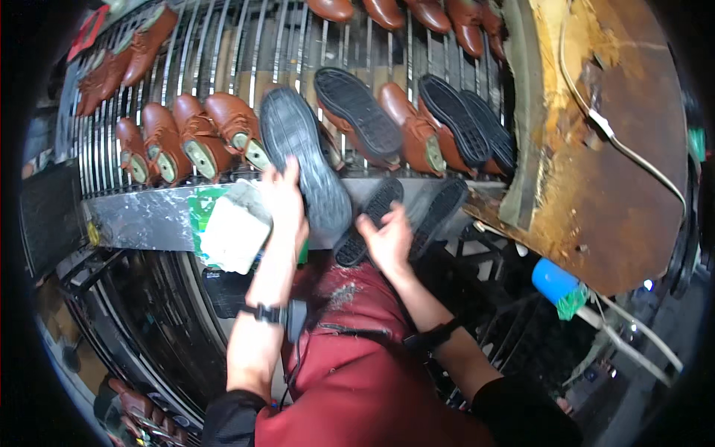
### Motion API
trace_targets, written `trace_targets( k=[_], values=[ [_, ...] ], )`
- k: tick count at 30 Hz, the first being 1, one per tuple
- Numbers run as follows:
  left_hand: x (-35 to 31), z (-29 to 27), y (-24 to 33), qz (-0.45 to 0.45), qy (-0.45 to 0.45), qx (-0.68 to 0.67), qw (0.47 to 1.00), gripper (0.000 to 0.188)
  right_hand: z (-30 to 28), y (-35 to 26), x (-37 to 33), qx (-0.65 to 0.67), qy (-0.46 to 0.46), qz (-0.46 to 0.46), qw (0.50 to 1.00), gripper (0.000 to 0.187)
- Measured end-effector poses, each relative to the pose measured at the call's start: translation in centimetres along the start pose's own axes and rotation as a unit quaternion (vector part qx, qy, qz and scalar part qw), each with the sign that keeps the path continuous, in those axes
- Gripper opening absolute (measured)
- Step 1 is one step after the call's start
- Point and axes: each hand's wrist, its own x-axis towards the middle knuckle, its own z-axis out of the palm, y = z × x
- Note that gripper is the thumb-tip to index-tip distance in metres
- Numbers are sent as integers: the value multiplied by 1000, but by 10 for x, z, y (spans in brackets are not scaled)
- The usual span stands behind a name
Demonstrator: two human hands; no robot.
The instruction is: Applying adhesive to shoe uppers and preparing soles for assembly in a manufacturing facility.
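Note:
A long grey shoe sole point(307, 160) is raised, tread side up, over the rack's front edge. My left hand point(287, 200) grips its left edge; whether a shoe upper is beneath it I cannot tell. My right hand point(389, 235) is to the right of it, thumb and fingers apart, with nothing seen between them. Behind that hand is a black sole point(365, 242), and a second black sole point(439, 216) leans to its right. A white cloth or pad point(234, 232) lies left of my left wrist.
Brown lace-up shoes point(197, 141) line the slatted metal rack point(246, 56), several turned with black soles point(357, 112) up. To the right stands a worn brown board point(625, 164) with a white cable point(607, 127). A blue cup-like container point(553, 279) is below it.

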Motion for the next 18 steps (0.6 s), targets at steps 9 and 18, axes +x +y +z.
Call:
trace_targets(
  k=[9, 18],
  values=[
    [134, 60, -6, -23, 66, 60, 996, 28, 106, 22, -40, -25, 4, 195, 980, 145],
    [107, 39, -1, -137, -17, 8, 990, 25, 69, 60, -53, 93, -17, 165, 982, 143]
  ],
)
